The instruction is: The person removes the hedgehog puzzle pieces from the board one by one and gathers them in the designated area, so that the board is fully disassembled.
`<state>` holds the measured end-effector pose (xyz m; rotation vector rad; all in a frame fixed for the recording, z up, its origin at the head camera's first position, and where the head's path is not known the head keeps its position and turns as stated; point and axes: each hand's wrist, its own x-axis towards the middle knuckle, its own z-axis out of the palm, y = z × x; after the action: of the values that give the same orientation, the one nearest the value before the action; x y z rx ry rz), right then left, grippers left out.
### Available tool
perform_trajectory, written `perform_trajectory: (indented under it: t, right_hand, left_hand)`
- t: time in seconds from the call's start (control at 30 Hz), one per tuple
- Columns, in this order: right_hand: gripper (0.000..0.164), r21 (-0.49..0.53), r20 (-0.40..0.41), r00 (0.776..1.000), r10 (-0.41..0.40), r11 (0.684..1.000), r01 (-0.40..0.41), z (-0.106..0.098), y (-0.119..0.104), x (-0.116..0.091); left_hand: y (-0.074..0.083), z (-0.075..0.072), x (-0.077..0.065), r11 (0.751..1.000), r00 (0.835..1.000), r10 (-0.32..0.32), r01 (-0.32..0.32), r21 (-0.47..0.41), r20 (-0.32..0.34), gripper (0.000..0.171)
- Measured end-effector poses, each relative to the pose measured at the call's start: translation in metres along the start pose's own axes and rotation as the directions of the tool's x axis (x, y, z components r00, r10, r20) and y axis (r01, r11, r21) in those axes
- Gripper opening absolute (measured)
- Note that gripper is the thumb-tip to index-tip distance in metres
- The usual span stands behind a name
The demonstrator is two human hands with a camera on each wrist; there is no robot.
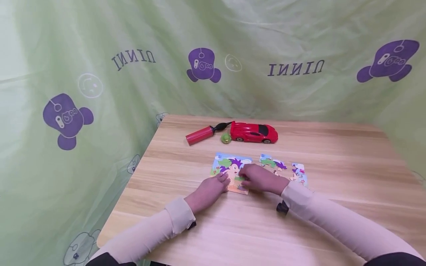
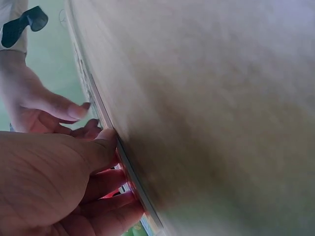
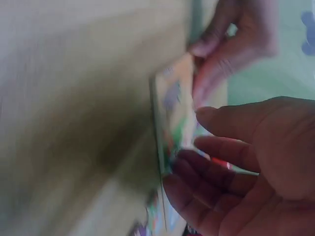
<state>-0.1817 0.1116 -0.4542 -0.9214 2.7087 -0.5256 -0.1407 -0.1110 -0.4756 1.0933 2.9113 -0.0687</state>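
Observation:
A square picture puzzle [image 1: 239, 187] showing a purple-haired hedgehog lies on the table in front of me. My left hand [image 1: 209, 190] grips its near left corner, thumb along the near edge and fingers over the picture, as the left wrist view shows. Above the puzzle's right side is my right hand [image 1: 263, 178], fingers loosely bent, thumb apart from them. In the right wrist view, the fingertips [image 3: 174, 187] are right at the puzzle's side edge, and no piece shows between thumb and fingers. Loose puzzle pieces [image 1: 298, 168] lie beyond the right hand, partly hidden by it.
Behind the puzzle stands a red toy car [image 1: 254, 133]. A red hand pump [image 1: 200, 135] with a black nozzle and a small round green object [image 1: 226, 138] are left of it. Green printed curtain [image 1: 233, 96] hangs around the wooden table [image 1: 166, 162].

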Motion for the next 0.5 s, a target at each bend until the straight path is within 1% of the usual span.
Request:
perform_trajectory:
  t: [0.07, 0.17, 0.3, 0.4, 0.5]
  right_hand:
    - [0.026, -0.039, 0.010, 1.000, 0.007, 0.999, -0.006, 0.005, -0.005, 0.000]
    - [0.031, -0.070, 0.015, 0.999, 0.034, 0.997, -0.033, 0.008, -0.009, 0.004]
    - [0.037, -0.031, 0.047, 0.995, 0.084, 0.996, -0.082, 0.008, -0.011, 0.012]
    - [0.037, 0.005, 0.065, 0.990, 0.123, 0.992, -0.123, 0.008, -0.011, 0.017]
    - [0.037, 0.018, 0.078, 0.985, 0.153, 0.988, -0.155, 0.009, -0.011, 0.020]
  left_hand:
    - [0.002, 0.000, 0.000, 1.000, 1.000, -0.004, 0.004, -0.012, -0.001, 0.041]
    - [0.002, 0.001, 0.000, 1.000, 1.000, -0.015, 0.016, -0.017, 0.010, 0.041]
    - [0.000, 0.002, 0.001, 0.999, 0.999, -0.032, 0.032, -0.015, 0.027, 0.040]
    - [0.001, 0.002, 0.001, 1.000, 0.999, -0.026, 0.026, -0.013, 0.028, 0.040]
    - [0.002, 0.000, 0.002, 1.000, 0.999, -0.018, 0.018, 0.000, 0.030, 0.040]
